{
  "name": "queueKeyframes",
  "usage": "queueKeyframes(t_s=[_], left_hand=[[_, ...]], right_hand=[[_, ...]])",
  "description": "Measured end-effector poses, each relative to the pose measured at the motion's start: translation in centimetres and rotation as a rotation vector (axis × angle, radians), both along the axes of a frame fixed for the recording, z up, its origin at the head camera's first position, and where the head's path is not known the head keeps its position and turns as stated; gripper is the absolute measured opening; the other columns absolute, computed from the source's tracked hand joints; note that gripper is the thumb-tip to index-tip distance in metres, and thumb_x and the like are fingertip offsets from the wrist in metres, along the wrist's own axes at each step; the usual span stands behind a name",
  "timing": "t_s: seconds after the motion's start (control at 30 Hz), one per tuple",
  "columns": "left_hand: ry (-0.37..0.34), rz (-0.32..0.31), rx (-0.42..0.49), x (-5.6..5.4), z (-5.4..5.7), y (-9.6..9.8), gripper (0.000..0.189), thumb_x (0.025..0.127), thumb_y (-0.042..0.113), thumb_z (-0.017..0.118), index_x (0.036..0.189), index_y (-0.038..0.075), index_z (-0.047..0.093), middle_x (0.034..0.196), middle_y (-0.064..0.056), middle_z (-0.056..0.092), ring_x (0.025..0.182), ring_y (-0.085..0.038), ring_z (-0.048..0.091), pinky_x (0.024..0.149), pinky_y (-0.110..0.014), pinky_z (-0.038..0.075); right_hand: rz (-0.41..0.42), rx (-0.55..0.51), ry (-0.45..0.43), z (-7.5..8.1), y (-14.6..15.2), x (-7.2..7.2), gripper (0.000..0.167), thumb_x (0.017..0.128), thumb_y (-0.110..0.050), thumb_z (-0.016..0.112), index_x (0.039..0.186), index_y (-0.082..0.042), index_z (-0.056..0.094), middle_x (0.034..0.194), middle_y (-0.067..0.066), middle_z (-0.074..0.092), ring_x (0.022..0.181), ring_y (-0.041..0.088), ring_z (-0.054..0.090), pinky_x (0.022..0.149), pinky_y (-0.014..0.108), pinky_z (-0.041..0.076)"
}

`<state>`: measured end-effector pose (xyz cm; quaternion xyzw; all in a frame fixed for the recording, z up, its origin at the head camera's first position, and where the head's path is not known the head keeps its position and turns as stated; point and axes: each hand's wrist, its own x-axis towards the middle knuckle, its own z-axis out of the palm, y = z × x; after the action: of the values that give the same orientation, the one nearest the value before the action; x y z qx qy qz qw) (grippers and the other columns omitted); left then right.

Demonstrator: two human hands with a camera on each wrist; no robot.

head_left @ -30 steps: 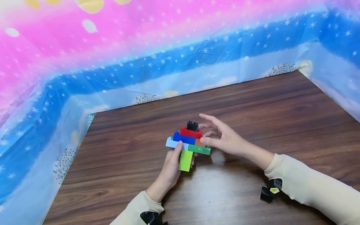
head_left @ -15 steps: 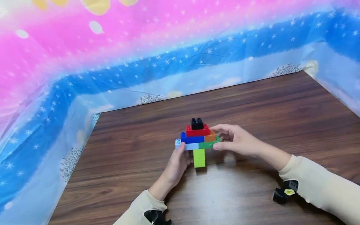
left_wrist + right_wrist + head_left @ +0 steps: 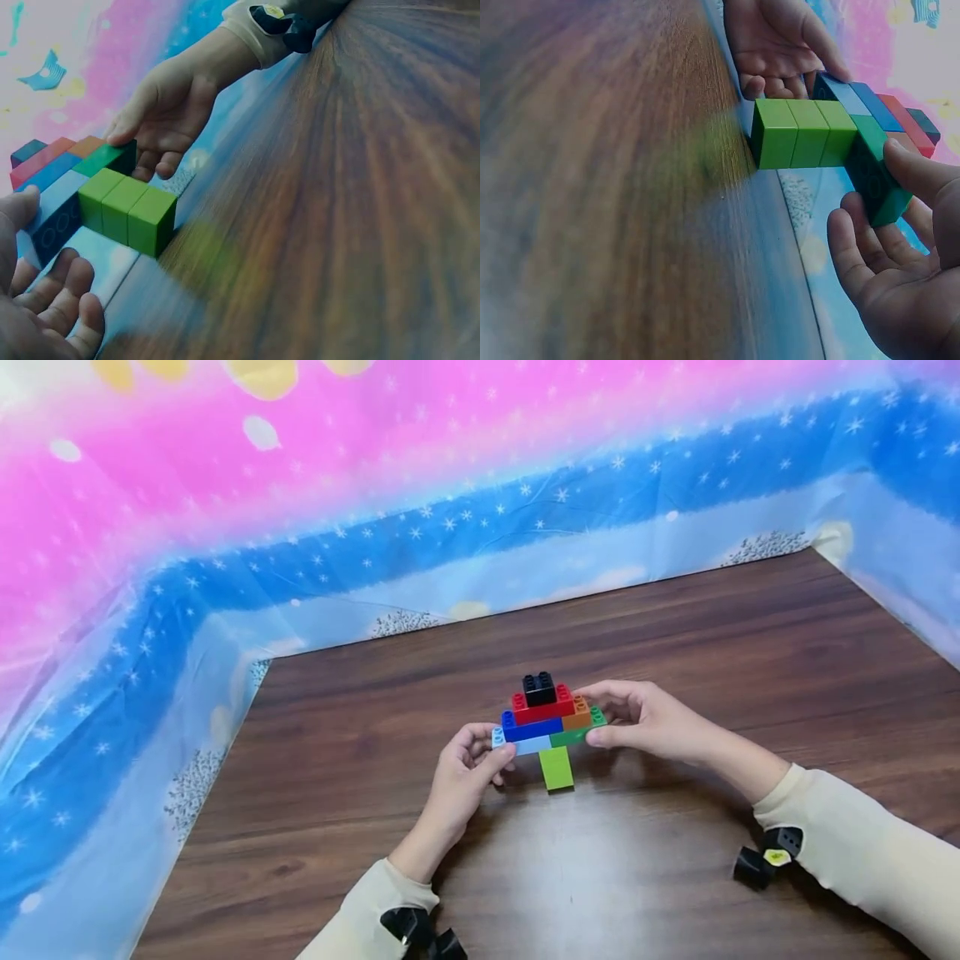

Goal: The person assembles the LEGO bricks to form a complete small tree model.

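A tree-shaped model of toy building blocks stands upright between both hands, its lime green blocks [image 3: 791,133] forming the trunk at or just above the table; which, I cannot tell. Above the trunk lie a light blue block [image 3: 532,744] and a green block [image 3: 576,736], then a dark blue block [image 3: 532,728] beside an orange block [image 3: 577,717]. A red block [image 3: 543,707] and a black block [image 3: 539,691] top it. My left hand [image 3: 467,772] pinches the light blue block's outer end, thumb in front. My right hand [image 3: 660,722] pinches the green block's outer end.
The brown wooden table [image 3: 360,710] spreads around the model. A pink and blue patterned cloth [image 3: 420,502] hangs along its back and sides. Black devices sit on the left cuff [image 3: 408,927] and the right cuff [image 3: 780,843].
The model has straightened from a tilt and shifted right. My left hand has moved from the lime trunk to the light blue end. My right hand has taken hold of the green end.
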<state>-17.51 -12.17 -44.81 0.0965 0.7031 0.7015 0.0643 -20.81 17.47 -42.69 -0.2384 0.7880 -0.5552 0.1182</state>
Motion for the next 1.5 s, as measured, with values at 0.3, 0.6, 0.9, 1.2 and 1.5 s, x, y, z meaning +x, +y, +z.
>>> queueKeyframes(t_s=[0.3, 0.6, 0.9, 1.2, 1.5], left_hand=[[-0.013, -0.054, 0.012, -0.7, 0.3, -0.3, 0.034, 0.106, 0.011, 0.062, 0.136, -0.007, 0.062, 0.107, -0.017, 0.068, 0.087, -0.017, 0.066, 0.067, -0.023, 0.055], [0.025, -0.029, -0.062, -1.6, -0.8, -1.7, 0.033, 0.100, 0.007, 0.072, 0.130, -0.002, 0.062, 0.105, -0.002, 0.075, 0.085, -0.015, 0.066, 0.067, -0.025, 0.055], [0.056, -0.018, -0.078, -1.7, -0.4, -1.2, 0.020, 0.099, 0.011, 0.075, 0.115, 0.001, 0.067, 0.095, -0.009, 0.075, 0.073, -0.016, 0.065, 0.064, -0.024, 0.055], [0.056, -0.024, -0.100, -1.6, -0.2, -0.6, 0.022, 0.101, 0.010, 0.072, 0.118, -0.003, 0.066, 0.099, -0.023, 0.074, 0.074, -0.015, 0.067, 0.063, -0.024, 0.054], [0.026, 0.000, -0.116, -0.8, -0.2, -1.3, 0.023, 0.102, 0.011, 0.072, 0.118, -0.003, 0.066, 0.099, -0.022, 0.073, 0.075, -0.015, 0.067, 0.063, -0.023, 0.054]], right_hand=[[0.001, -0.061, -0.052, 0.0, 0.7, -0.6, 0.059, 0.095, -0.014, 0.080, 0.148, -0.005, 0.057, 0.122, 0.018, 0.067, 0.090, 0.031, 0.066, 0.075, 0.039, 0.061], [-0.026, -0.036, -0.007, -1.1, 0.6, -0.3, 0.060, 0.095, -0.015, 0.081, 0.150, -0.010, 0.058, 0.113, 0.015, 0.063, 0.095, 0.031, 0.059, 0.074, 0.038, 0.059], [-0.142, -0.026, 0.009, -1.0, 0.9, -0.4, 0.055, 0.092, -0.018, 0.085, 0.142, -0.007, 0.064, 0.121, 0.013, 0.067, 0.105, 0.030, 0.061, 0.082, 0.031, 0.057], [-0.193, -0.032, 0.070, -1.0, 1.2, 0.2, 0.035, 0.091, -0.014, 0.085, 0.120, -0.003, 0.070, 0.107, 0.012, 0.069, 0.093, 0.023, 0.065, 0.076, 0.029, 0.057], [-0.189, -0.026, 0.072, -1.2, 0.3, 0.5, 0.031, 0.091, -0.014, 0.085, 0.116, -0.002, 0.072, 0.103, 0.010, 0.071, 0.093, 0.023, 0.064, 0.077, 0.027, 0.057]])
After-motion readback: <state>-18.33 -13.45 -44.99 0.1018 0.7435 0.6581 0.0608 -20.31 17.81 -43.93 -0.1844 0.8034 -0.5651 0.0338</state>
